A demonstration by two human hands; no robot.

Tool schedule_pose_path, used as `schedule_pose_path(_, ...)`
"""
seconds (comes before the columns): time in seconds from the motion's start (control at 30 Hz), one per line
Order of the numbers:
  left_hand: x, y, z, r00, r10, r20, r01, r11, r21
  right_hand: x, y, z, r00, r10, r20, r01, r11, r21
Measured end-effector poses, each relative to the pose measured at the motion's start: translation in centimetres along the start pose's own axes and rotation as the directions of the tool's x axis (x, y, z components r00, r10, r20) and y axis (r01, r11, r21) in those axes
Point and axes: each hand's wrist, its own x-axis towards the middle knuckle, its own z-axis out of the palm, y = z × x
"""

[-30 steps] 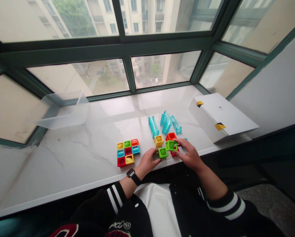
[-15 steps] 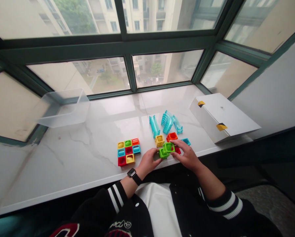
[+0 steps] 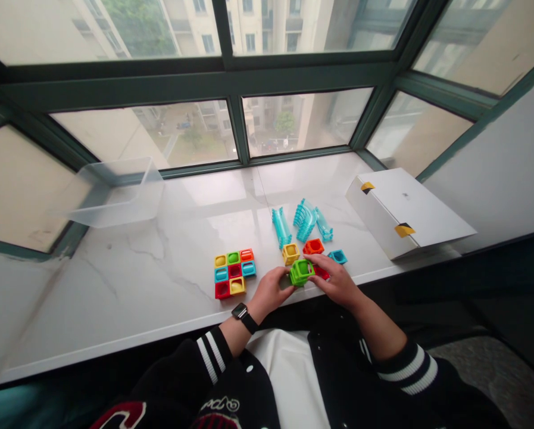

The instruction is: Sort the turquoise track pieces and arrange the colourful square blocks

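Between my two hands, above the front of the sill, are green hollow toy blocks (image 3: 301, 272), one overlapping the other in view. My left hand (image 3: 272, 290), with a black watch at the wrist, grips them from the left. From the right, my right hand (image 3: 339, 283) pinches them with thumb and fingers. Just behind stand a yellow block (image 3: 290, 254) and an orange block (image 3: 314, 246). A red block (image 3: 322, 272) is partly hidden by my right hand, and a blue block (image 3: 337, 257) lies beyond it.
Several coloured blocks (image 3: 235, 271) sit joined in a patch on the left. Turquoise track pieces (image 3: 305, 220) lie toward the window. A clear plastic bin (image 3: 115, 214) stands at the far left, a white box (image 3: 409, 211) at the right. The white sill (image 3: 168, 304) ends in front of me.
The upper green block has moved slightly left and down, so the two green blocks now line up more closely. Both hands stay nearly in place; the view has shifted slightly.
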Motion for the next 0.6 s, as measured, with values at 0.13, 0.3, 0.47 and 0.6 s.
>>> schedule_pose_path(0.13,-0.05,-0.09,0.06,1.0,0.005,0.002,-0.005,1.0,-0.005,-0.09,0.27,0.32,1.0,-0.007,0.013,0.007,1.0,-0.001)
schedule_pose_path(0.3,-0.11,-0.34,0.06,1.0,0.006,0.009,-0.006,1.0,0.007,-0.28,0.36,0.52,0.999,-0.007,0.037,0.008,1.0,-0.018)
schedule_pose_path(0.47,-0.13,-0.42,0.06,1.0,0.018,0.001,-0.018,1.0,0.007,-0.25,0.32,0.5,0.999,-0.004,0.039,0.004,1.0,-0.011)
schedule_pose_path(0.6,-0.13,-0.45,0.14,1.0,0.023,-0.004,-0.022,1.0,0.009,-0.17,0.25,0.45,0.999,-0.004,0.041,0.004,1.0,0.004)
